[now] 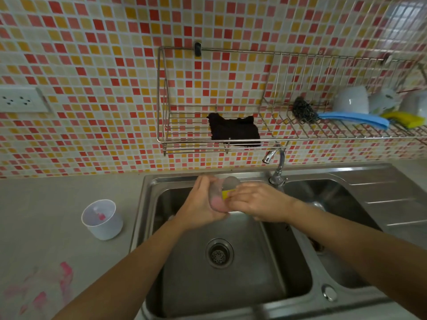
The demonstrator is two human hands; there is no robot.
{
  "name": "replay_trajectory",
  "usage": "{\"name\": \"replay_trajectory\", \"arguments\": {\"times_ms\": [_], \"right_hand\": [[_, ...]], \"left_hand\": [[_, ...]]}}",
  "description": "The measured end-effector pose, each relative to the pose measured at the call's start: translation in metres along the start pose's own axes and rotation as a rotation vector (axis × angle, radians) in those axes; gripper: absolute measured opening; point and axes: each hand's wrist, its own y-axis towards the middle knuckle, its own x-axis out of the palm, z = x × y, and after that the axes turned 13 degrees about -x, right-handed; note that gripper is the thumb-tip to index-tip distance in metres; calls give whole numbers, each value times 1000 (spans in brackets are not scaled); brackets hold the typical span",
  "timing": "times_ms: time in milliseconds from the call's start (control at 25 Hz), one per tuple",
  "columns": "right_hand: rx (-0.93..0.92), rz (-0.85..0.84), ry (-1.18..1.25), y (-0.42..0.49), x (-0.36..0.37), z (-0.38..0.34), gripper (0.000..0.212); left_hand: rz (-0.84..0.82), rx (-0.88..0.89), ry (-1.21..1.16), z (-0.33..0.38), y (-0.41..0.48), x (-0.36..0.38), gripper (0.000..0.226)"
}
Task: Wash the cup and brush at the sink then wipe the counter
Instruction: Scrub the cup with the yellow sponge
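Evidently, left hand [203,204] grips cup [221,192] over sink [231,285] so right hand [258,202], closed on sponge [227,194], scrubs it.

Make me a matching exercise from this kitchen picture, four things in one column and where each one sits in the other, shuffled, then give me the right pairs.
Things:
1. white cup
2. dark cloth
3. blue-handled scrubber
4. pink smears

Places:
A. on the counter near the bottom left corner
B. in the left section of the wall rack
C. standing on the counter left of the sink
D. lying in the right section of the wall rack

Pairs: 1-C, 2-B, 3-D, 4-A
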Motion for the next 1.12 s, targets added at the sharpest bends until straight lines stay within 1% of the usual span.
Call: {"name": "replay_trajectory", "arguments": {"times_ms": [40, 120, 160, 200, 240, 280, 320, 360, 400, 480, 520, 560, 600, 640, 680, 720, 760, 800, 840, 920, 960, 1000, 1040, 1120], "right_hand": [[-41, 31, -31, -5, 1, 4, 24], [-131, 42, -117, -15, 6, 12, 22], [-155, 38, -142, -17, 8, 13, 21], [-145, 29, -120, -16, 8, 13, 22], [-91, 16, -46, -13, 8, 11, 26], [11, -9, 107, -9, 3, 6, 31], [135, -1, 250, -6, -2, 2, 34], [213, -17, 335, -5, -4, 2, 34], [247, -24, 390, -5, -6, 2, 35], [169, -116, 261, -5, -10, 4, 46], [131, -133, 203, -5, -9, 5, 50], [144, -143, 175, -5, -7, 4, 46], [222, -159, 251, -3, -9, 2, 36], [260, -119, 311, 0, -12, -1, 23], [261, -76, 337, 2, -14, -2, 16], [212, -15, 337, 1, -15, -3, 10], [118, 16, 243, -1, -17, -3, 9], [10, 33, 91, -6, -18, 0, 12], [-66, 20, -42, -11, -19, 7, 16], [-175, 23, -197, -23, -14, 17, 22], [-192, 19, -216, -26, -10, 16, 23], [-138, -6, -193, -25, -7, 14, 23], [-37, -30, -88, -21, -6, 9, 24], [220, -16, 229, -12, -15, -2, 22]], "left_hand": [[-66, 17, 1, -1, 2, -3, 94], [-200, 65, 64, -6, 5, -11, 107], [-208, 84, 101, -8, 6, -14, 106], [-177, 106, 136, -8, 6, -15, 99], [-115, 142, 168, -6, 6, -15, 91], [-26, 197, 195, -6, 6, -14, 86], [72, 254, 217, -7, 6, -11, 84], [164, 307, 235, -8, 5, -7, 84], [237, 349, 241, -8, 5, -3, 83], [321, 378, 214, -6, 4, 3, 80], [358, 383, 191, -2, 4, 4, 77], [396, 394, 181, 2, 4, 5, 76], [438, 411, 191, 4, 4, 6, 78], [474, 427, 217, 6, 3, 7, 81], [505, 439, 235, 6, 2, 8, 84], [523, 446, 227, 6, 2, 9, 85], [506, 449, 197, 5, 2, 9, 85], [443, 445, 164, 6, 3, 7, 84], [334, 429, 151, 7, 3, 4, 86], [70, 342, 155, 10, 5, -2, 97], [14, 318, 165, 11, 5, -4, 98], [47, 338, 183, 11, 5, -3, 93], [141, 390, 214, 10, 5, 0, 86], [355, 477, 301, 8, 5, 6, 77]]}}
